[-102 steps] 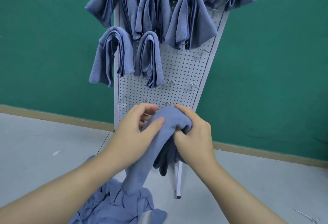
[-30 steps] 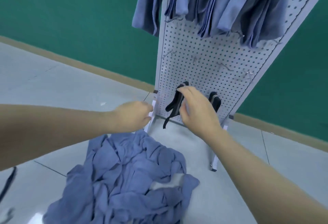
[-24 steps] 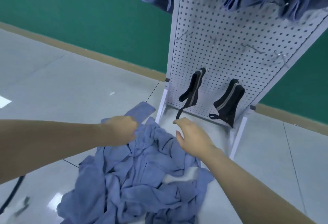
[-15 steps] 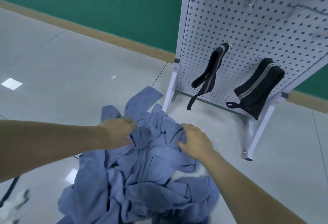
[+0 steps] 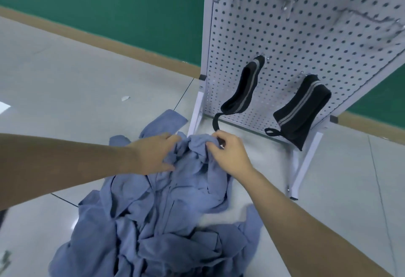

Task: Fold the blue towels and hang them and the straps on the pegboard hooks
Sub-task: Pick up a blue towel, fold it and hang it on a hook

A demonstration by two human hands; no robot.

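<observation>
1. Grey glossy tile floor (image 5: 65, 75) carried the blue towel pile (image 5: 166, 222), near-centre, below the white pegboard (image 5: 306, 42).
2. Right hand (image 5: 230, 156) pinched a towel fold; left hand (image 5: 155, 156) lay flat, fingers extended.
3. 2 black straps (image 5: 243, 92) hung.
4. Judgement: soft, light, limp; grasp corners.

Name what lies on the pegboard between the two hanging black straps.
Nothing hangs there: the head view shows only bare perforated pegboard between the left strap and the right strap.
</observation>
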